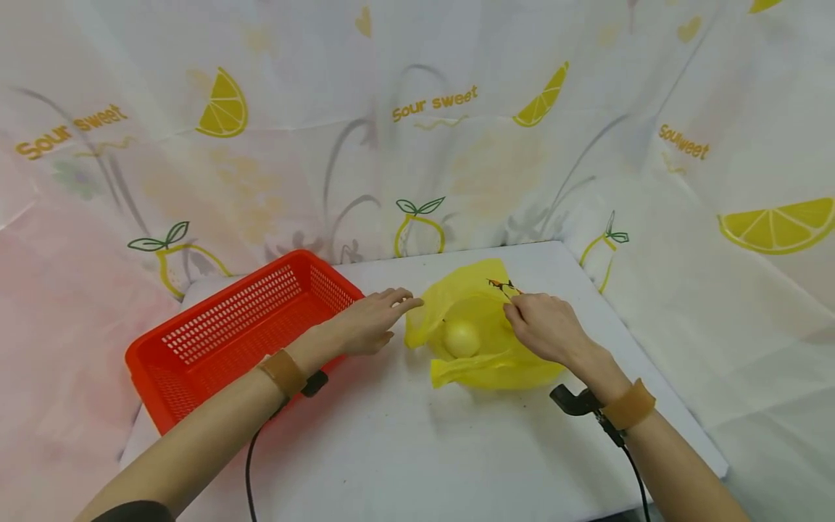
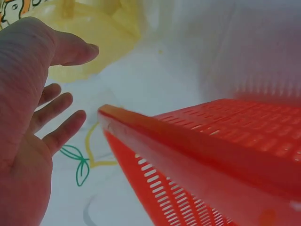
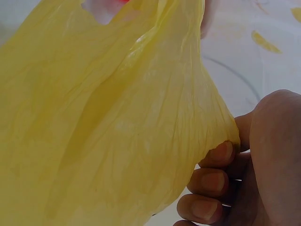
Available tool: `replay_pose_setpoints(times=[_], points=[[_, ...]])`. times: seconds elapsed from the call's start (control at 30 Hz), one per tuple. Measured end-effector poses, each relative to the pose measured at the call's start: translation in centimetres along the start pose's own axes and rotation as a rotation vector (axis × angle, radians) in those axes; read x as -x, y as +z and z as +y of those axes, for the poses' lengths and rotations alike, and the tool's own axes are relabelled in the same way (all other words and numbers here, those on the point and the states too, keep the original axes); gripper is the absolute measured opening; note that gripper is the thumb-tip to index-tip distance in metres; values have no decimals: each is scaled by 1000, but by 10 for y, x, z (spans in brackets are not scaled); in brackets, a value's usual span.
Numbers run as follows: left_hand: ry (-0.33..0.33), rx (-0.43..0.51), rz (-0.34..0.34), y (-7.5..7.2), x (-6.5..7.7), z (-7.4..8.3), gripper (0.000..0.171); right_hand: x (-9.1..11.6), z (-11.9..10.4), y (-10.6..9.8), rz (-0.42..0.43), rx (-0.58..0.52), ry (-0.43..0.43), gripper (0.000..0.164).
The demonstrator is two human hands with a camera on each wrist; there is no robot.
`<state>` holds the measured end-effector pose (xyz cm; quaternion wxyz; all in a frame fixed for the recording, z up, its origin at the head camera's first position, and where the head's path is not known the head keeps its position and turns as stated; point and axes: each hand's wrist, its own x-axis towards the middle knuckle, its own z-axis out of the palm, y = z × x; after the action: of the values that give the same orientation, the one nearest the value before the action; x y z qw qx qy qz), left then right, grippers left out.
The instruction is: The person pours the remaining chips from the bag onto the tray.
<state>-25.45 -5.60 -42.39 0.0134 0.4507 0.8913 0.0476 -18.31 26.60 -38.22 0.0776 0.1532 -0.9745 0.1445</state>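
Note:
A yellow plastic bag (image 1: 499,373) lies spread on the white table, its mouth toward the left. Inside the bag shows a pale round fruit (image 1: 462,338) with a short dark stem. My right hand (image 1: 554,330) pinches the bag's edge between thumb and curled fingers, as the right wrist view shows up close. Printed orange and black marks appear on the plastic beside that hand. My left hand (image 1: 365,322) hovers between the basket and the bag, thumb and fingers spread and holding nothing, fingertips close to the bag's left edge.
A red perforated plastic basket (image 1: 238,290) stands on the left of the white table (image 1: 391,449), its right rim just beside my left hand. Behind the table hangs a cloth (image 1: 293,174) printed with lemons. Each wrist wears a strapped camera with a cable.

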Motion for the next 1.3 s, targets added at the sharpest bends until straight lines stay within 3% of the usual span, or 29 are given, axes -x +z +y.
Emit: replay_pose_setpoints(times=[0.33,0.53,0.73,0.97,1.3], points=[[83,-95,31,15,-19,3,96,-1,1,-1,7,0,-7,45],[182,-263,57,24,-31,2,108,-1,3,-1,12,-5,-9,45],[301,-337,66,28,-37,4,100,-2,4,-3,-6,3,-18,44],[423,-393,27,35,-44,11,96,-2,4,-3,-14,12,-20,44],[470,-502,-7,44,-56,19,63,-1,7,-1,-11,11,2,44]])
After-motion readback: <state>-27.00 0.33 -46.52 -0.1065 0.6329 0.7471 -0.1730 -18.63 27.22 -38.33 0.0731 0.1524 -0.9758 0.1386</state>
